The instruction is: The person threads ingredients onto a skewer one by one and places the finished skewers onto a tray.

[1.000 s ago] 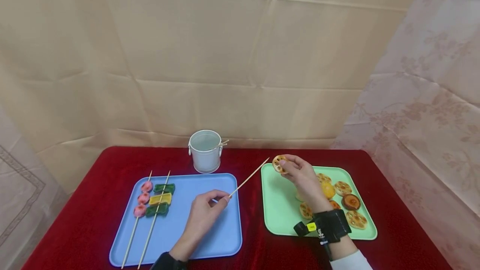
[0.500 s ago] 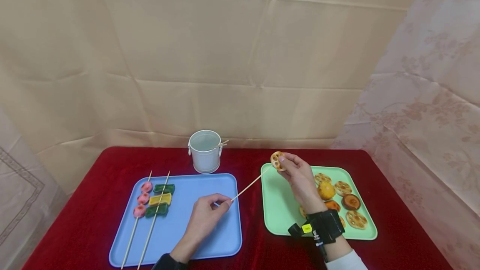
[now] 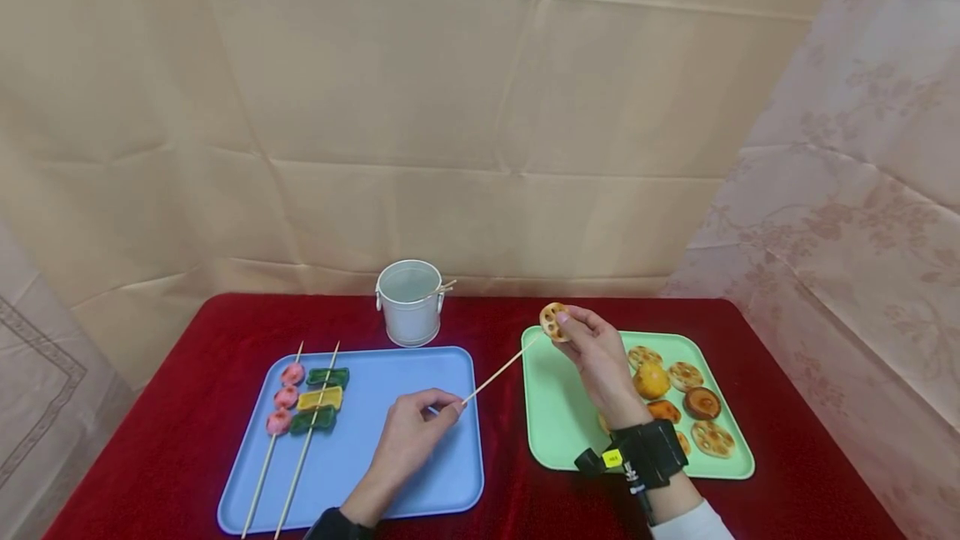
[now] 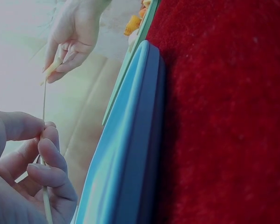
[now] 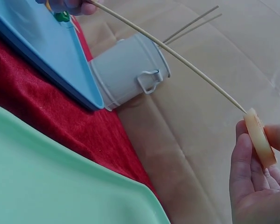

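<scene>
My left hand (image 3: pixel 411 438) pinches a thin wooden skewer (image 3: pixel 499 371) between thumb and fingers, over the right part of the blue tray (image 3: pixel 412 486). The skewer slants up to the right and carries no food. Above the green tray's far left corner, my right hand (image 3: pixel 603 365) holds a lotus root slice (image 3: pixel 552 322) by its edge between thumb and fingers. Seen in the right wrist view, the skewer's point meets the rim of the lotus root slice (image 5: pixel 259 138). Whether it has pierced the slice, I cannot tell.
Pink balls (image 3: pixel 286 397) on one skewer and green and yellow pieces (image 3: pixel 320 399) on another lie on the blue tray's left. A white bucket (image 3: pixel 412 323) with skewers stands behind. The green tray (image 3: pixel 551 432) holds several lotus slices (image 3: pixel 713 439), a yellow ball (image 3: pixel 651 381) and a mushroom (image 3: pixel 702 403).
My right hand has shifted slightly left with the lotus root slice and turned it a little. The left hand has lowered the skewer's point slightly; little differs over the last half second.
</scene>
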`<state>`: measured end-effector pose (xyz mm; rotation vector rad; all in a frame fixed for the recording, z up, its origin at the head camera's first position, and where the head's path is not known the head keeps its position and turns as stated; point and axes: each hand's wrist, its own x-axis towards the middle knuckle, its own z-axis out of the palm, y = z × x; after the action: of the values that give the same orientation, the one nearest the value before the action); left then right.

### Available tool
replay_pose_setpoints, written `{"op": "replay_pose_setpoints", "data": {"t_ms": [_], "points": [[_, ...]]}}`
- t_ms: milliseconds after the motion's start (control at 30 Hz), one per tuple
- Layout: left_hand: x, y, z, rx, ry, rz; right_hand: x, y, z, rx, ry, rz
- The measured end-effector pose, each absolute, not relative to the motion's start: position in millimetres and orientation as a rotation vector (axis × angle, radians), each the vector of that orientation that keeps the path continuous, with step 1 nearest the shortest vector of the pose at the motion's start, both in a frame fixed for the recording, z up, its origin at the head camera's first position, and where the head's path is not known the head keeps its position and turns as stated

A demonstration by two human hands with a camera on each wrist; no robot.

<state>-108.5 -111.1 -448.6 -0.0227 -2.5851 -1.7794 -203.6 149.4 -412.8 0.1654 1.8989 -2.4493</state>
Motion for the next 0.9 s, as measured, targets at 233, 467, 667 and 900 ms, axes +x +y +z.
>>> {"op": "replay_pose_setpoints", "data": {"t_ms": [233,467,667,900], "points": [[-108,-111,-448,-0.01,-2.572,-1.794,-200,149,-413,0.051,1.995,-2.383],[-111,-108,-448,0.007,-2.579,-1.834,-197,147,-408,-0.017,2.017,-2.292],[-114,-102,-445,0.074,-2.493,-2.141,-198,142,-407,0.009,1.881,-2.334],[-114,-93,-448,0.11,-2.311,-2.389,-196,131,-413,0.131,1.772,-2.407]]}}
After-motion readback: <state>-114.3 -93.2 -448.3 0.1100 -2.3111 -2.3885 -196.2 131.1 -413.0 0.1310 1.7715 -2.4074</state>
